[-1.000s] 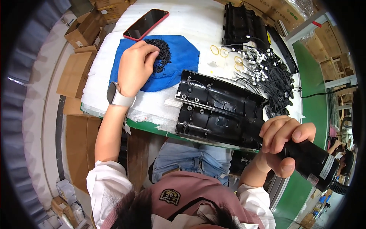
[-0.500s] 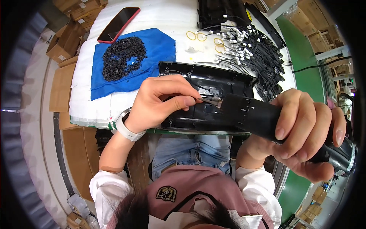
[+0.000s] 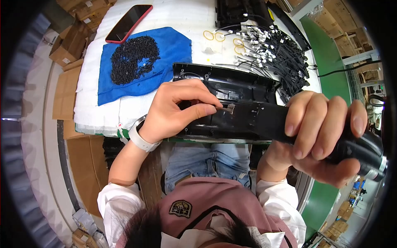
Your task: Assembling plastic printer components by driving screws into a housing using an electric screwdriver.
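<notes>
My right hand wraps round a thick black electric screwdriver, which slants across the work and points left. A short metal bit sticks out of its nose. My left hand is closed, with thumb and forefinger pinched at the bit's tip; whether a tiny screw sits between them is hidden. Below both hands a long, hollow black plastic housing lies on the table edge, with round screw posts along its rims and a thin cable inside. The screwdriver covers much of its right half.
Many small black screws lie on a blue cloth at the left. Behind it is a red-edged phone. A heap of black cables with white connectors, yellow rubber bands and further black plastic parts are behind the housing.
The screwdriver has shifted slightly left and its rear end has come up a little with my right hand. My left hand stays pinched at the bit's tip, nearly in place.
</notes>
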`<state>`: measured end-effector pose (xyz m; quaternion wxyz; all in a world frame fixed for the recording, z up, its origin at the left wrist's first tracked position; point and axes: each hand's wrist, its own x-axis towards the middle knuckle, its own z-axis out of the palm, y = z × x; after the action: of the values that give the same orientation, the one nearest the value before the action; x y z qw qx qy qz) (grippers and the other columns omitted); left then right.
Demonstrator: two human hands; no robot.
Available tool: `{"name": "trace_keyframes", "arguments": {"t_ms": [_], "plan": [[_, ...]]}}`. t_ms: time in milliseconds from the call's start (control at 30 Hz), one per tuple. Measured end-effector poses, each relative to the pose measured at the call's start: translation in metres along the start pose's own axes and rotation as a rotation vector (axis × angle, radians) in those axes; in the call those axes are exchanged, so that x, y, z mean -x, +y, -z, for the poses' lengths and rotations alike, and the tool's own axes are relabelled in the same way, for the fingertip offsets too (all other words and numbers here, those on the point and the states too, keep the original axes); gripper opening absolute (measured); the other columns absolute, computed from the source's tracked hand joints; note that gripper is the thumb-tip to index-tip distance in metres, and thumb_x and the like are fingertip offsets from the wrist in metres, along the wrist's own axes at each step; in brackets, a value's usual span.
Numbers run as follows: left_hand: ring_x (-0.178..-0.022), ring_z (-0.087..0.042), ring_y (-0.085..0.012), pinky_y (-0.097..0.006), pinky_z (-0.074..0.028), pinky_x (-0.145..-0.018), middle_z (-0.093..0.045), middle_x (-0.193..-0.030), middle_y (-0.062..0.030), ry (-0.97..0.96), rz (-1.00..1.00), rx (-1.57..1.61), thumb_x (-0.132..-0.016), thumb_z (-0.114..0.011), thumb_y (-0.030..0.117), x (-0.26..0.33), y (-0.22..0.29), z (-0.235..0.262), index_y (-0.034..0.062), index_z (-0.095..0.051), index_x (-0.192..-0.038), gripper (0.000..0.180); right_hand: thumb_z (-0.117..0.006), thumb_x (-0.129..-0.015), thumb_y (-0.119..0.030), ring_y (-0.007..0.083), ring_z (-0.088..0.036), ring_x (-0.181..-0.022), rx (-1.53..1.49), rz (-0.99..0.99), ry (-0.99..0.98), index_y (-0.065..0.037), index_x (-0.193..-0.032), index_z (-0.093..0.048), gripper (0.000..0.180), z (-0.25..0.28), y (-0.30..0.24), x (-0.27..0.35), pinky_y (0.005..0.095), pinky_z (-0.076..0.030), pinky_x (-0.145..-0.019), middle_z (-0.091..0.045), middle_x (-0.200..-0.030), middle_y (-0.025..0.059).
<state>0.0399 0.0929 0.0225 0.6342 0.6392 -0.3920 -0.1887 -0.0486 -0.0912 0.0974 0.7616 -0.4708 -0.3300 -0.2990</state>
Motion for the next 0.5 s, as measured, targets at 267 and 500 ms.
{"name": "trace_keyframes", "arguments": {"t_ms": [267,500], "plan": [[-0.068,-0.06,-0.0143,-0.024,-0.046,-0.061,-0.064,-0.079,-0.0078,0.175,-0.138,-0.313,-0.083,-0.065,0.004,-0.011,-0.008,0.0,0.0001,-0.069,-0.09,0.01,-0.063,-0.085,-0.035,0.0087,-0.049,-0.049,-0.016,-0.097,0.07,-0.008,-0.11,-0.049,0.04,0.019,0.0,0.003,0.029,-0.042,-0.058,-0.05,-0.066,-0.0041],[-0.064,-0.059,-0.0162,-0.026,-0.047,-0.058,-0.062,-0.075,-0.0076,0.215,-0.077,-0.373,-0.077,-0.069,0.001,-0.008,-0.013,-0.003,-0.0003,-0.067,-0.083,0.007,-0.068,-0.082,-0.036,0.0113,-0.049,-0.047,0.398,-0.192,-0.024,-0.011,-0.112,-0.045,0.046,0.027,0.01,0.021,0.029,-0.043,-0.05,-0.051,-0.065,-0.0023]]}}
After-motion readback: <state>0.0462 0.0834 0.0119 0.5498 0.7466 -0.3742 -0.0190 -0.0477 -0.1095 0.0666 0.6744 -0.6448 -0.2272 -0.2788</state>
